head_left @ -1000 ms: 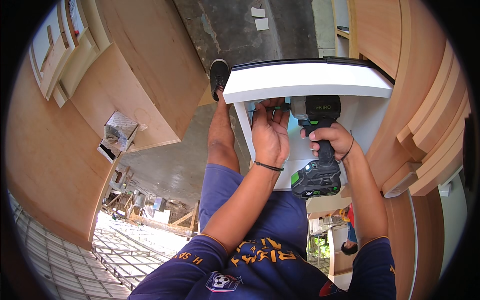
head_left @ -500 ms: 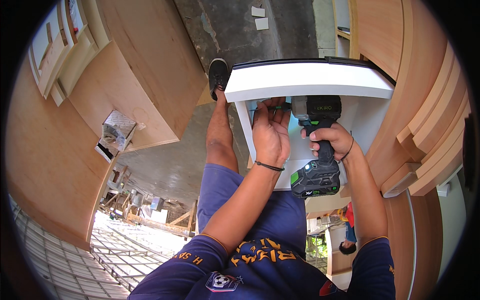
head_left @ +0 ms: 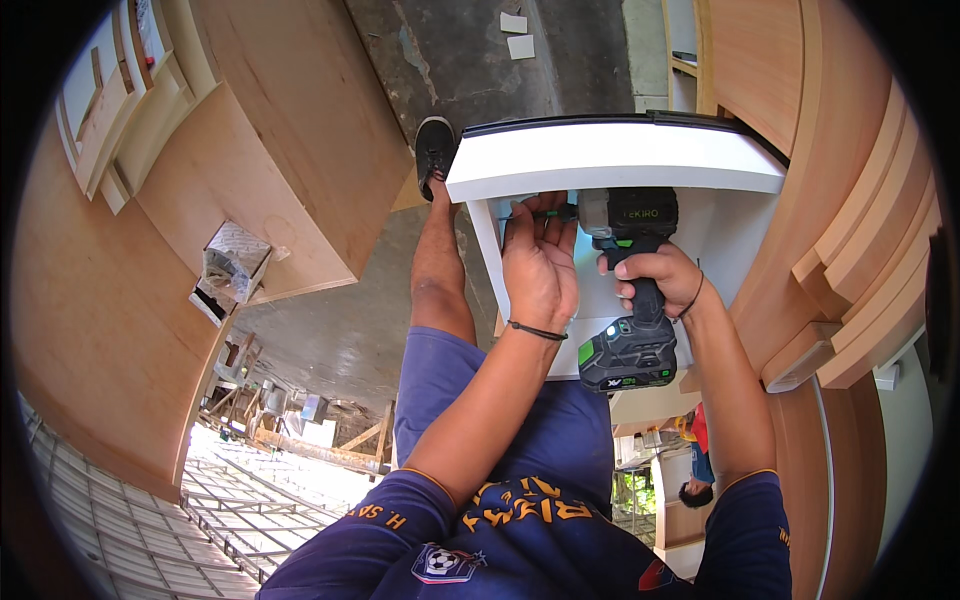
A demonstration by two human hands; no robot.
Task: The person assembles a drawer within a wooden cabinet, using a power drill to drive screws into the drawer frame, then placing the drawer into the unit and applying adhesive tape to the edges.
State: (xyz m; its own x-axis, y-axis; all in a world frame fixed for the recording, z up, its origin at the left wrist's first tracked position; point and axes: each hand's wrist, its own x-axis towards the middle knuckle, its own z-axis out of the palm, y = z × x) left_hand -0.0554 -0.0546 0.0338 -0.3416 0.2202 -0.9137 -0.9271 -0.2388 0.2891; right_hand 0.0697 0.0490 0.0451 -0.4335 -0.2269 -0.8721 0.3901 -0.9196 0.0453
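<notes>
Wraps the right hand (head_left: 660, 276) around the handle of a black-and-green cordless driver (head_left: 645, 225), with fingers curled firmly on it. Holds the tool sideways inside an open white box (head_left: 615, 160) in front of the lap, aiming the dark bit holder (head_left: 568, 212) left toward the side wall (head_left: 485, 235). Raises the left hand (head_left: 540, 268) just beside the nose of the tool, palm showing, bending thumb and fingers about the slim shaft — cannot tell from here whether pinching a screw, steadying the bit or merely shielding it.

Appears, as a judgement, to be at the lining-up or driving stage near that wall: tool in place, both hands set, nothing visibly finished at the tip. Cannot tell the depth of any fastener, or the turning of the bit. Has the box already joined at wall and front, with a black strip (head_left: 560, 122) along the far edge. Leaves at least this spot to complete, seemingly — cannot count others, given the hidden inner corner.
</notes>
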